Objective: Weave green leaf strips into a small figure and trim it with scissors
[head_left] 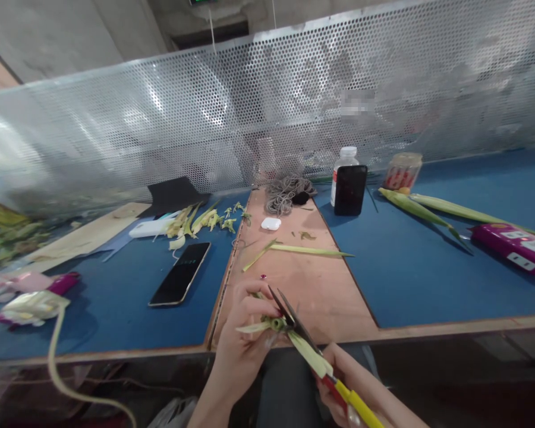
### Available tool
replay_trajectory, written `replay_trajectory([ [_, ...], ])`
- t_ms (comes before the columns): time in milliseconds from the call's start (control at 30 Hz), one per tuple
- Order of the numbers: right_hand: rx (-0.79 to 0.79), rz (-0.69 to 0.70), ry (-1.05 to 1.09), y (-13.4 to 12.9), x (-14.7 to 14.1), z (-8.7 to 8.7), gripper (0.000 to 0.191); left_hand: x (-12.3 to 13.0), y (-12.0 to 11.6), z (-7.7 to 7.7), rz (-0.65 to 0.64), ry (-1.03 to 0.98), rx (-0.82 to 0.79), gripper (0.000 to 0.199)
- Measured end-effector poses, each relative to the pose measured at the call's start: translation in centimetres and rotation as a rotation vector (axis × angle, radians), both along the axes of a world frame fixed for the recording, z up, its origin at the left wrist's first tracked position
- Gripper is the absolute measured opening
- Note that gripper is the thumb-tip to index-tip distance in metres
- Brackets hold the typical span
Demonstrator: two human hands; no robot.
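Near the table's front edge my left hand (pixel 249 321) pinches a small piece of green leaf work (pixel 276 323) with pale strips sticking out of it. My right hand (pixel 343 380) is wrapped round the red and yellow handles of a pair of scissors (pixel 301 324). The scissor blades are slightly apart and point up and left, right beside the leaf piece. A pale green strip (pixel 310 355) runs from the leaf piece along the blades to my right hand. Beyond my hands, a long leaf strip (pixel 312 251) lies on the wooden middle board.
A phone (pixel 181 274) and leaf scraps (pixel 200 220) lie left. Behind are a white case (pixel 271 223), grey cord (pixel 285 193), a black phone (pixel 350 190) against a bottle (pixel 348 156) and a jar (pixel 403 171). At right are long leaves (pixel 421 211) and a purple power strip (pixel 515 246).
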State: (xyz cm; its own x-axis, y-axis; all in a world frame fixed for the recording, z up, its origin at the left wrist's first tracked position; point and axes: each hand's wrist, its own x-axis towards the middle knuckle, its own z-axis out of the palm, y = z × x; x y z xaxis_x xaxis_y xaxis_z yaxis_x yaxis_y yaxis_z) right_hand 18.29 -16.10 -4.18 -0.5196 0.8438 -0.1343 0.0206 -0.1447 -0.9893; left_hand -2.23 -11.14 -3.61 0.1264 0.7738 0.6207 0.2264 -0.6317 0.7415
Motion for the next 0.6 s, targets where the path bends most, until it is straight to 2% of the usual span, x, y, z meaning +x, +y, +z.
replay_trajectory([
  [100,-0.033,0.096,0.005,0.6,0.0,0.4,0.043,0.1,0.0,0.2,0.041,0.058,-0.017,0.007],
  [233,-0.064,0.159,0.014,0.7,0.1,1.0,0.045,-0.2,0.1,0.6,0.068,0.117,0.061,0.009],
  [333,-0.073,0.120,0.020,0.5,0.3,1.0,0.046,-0.5,0.3,0.7,0.047,0.112,0.131,0.008],
  [400,-0.103,0.062,0.010,0.4,0.4,0.8,0.045,-0.7,0.5,0.5,0.079,0.158,0.158,0.011],
  [500,-0.205,-0.045,-0.023,0.3,0.5,0.3,0.046,-0.8,0.8,0.0,0.218,0.377,0.165,0.012],
  [600,-0.263,-0.090,-0.030,0.3,0.5,0.5,0.046,-1.0,0.7,-0.3,0.316,0.620,0.086,0.015],
])
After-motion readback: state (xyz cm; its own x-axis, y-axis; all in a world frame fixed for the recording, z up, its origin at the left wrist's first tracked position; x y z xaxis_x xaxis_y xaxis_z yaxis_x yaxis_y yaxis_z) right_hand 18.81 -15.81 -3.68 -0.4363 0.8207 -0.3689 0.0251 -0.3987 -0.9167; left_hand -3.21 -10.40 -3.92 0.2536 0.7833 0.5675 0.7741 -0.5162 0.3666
